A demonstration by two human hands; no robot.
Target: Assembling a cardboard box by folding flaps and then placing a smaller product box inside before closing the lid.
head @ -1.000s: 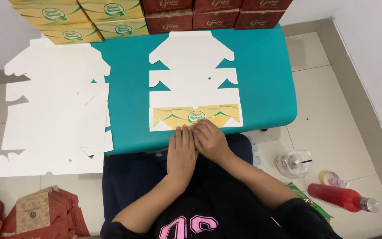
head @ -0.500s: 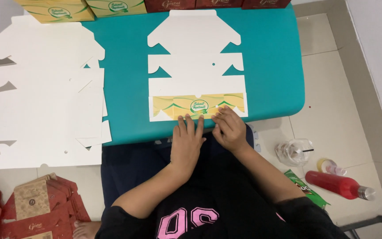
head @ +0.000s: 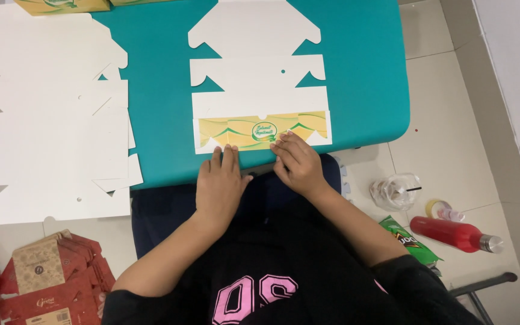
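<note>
A flat white cardboard box blank (head: 259, 78) lies unfolded on the teal table (head: 365, 66). Its near flap (head: 260, 132) is folded over and shows a yellow and green printed side. My left hand (head: 221, 183) lies flat at the table's near edge, fingertips touching the lower left of that flap. My right hand (head: 296, 162) presses its fingertips on the flap's lower right part. Neither hand grips anything.
A pile of white box blanks (head: 43, 120) covers the table's left side and hangs over its edge. Red folded cartons (head: 43, 283) lie on the floor at the lower left. A clear plastic cup (head: 395, 191), a tape roll (head: 437, 207), a green packet (head: 407, 238) and a red bottle (head: 452, 233) lie on the floor to the right.
My hands have moved apart along the folded flap, the left one sliding left and back toward the table's edge. The camera has tilted down, so the table sits higher in view.
</note>
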